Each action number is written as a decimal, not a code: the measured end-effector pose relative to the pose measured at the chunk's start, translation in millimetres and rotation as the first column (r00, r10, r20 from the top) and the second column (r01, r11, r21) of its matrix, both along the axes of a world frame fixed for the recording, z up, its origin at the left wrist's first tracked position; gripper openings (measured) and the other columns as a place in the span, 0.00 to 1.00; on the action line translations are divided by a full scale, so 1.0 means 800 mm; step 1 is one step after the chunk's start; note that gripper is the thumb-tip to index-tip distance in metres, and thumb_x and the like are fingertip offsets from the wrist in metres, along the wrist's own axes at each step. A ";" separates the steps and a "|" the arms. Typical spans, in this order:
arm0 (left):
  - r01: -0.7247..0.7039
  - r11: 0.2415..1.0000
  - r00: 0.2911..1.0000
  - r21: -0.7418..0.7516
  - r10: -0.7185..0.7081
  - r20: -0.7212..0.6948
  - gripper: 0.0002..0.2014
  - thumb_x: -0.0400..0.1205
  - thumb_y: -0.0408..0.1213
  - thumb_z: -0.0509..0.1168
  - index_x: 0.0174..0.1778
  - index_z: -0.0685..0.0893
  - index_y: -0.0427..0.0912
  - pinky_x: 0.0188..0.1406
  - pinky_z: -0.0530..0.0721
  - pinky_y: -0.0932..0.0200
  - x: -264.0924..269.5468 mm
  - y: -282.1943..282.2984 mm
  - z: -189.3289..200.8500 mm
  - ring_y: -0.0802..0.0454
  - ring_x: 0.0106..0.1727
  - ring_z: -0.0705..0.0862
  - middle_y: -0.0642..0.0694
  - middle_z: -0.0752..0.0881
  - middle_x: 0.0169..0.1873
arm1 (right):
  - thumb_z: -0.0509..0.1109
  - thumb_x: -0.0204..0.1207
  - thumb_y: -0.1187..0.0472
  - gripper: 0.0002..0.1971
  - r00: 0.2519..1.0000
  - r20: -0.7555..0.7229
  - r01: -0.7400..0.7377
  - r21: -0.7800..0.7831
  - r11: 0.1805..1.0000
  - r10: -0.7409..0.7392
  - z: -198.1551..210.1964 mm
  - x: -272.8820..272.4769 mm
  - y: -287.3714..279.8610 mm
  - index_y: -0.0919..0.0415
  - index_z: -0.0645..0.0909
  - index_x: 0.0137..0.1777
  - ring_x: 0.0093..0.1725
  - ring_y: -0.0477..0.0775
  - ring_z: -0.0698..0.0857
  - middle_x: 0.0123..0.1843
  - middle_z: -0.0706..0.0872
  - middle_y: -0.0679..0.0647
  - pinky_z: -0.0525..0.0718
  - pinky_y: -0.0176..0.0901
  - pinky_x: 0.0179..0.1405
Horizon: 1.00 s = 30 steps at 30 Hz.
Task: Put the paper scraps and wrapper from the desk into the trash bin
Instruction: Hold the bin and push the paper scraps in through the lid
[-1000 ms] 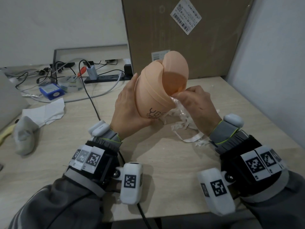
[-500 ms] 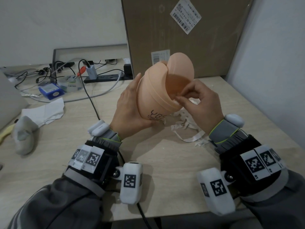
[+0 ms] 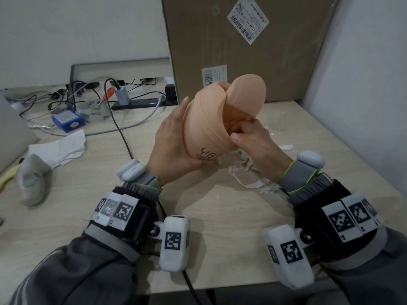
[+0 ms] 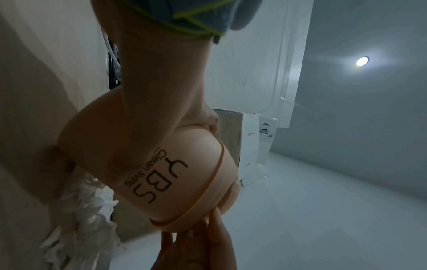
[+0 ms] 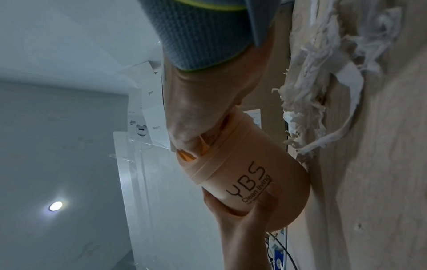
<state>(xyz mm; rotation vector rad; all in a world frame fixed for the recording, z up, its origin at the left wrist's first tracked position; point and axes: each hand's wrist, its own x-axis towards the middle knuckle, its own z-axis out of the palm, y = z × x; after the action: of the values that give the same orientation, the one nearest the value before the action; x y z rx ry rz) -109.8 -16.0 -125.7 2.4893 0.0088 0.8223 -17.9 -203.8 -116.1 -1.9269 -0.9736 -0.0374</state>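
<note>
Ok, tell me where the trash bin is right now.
In the head view the trash bin is tilted above mid-desk, held by the left hand, right hand fingers in its opening, paper scraps underneath.

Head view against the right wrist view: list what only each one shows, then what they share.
Only the head view shows the cardboard box, the tangled cables, the blue box and both wrist rigs.

Only the right wrist view shows the ceiling light and the bin's full lettering.

Both show the left hand holding the peach trash bin tilted above the desk, the right hand with fingers in its mouth, and paper scraps on the desk.
</note>
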 end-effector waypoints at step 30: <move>-0.014 0.997 1.000 -0.081 0.015 0.007 0.66 0.56 0.67 0.72 0.86 0.50 0.44 0.79 0.67 0.43 0.001 -0.001 -0.001 0.48 0.80 0.65 0.43 0.64 0.82 | 0.51 0.79 0.41 0.19 0.979 0.201 -0.060 0.132 0.989 0.033 0.002 -0.005 -0.002 0.45 0.80 0.35 0.49 0.43 0.78 0.39 0.81 0.49 0.74 0.64 0.59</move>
<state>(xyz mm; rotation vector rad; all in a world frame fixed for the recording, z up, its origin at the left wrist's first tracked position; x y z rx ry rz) -108.7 -16.5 -126.7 2.4134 0.0564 0.8208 -22.1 -205.1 -114.7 -1.7971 -1.1180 -0.2678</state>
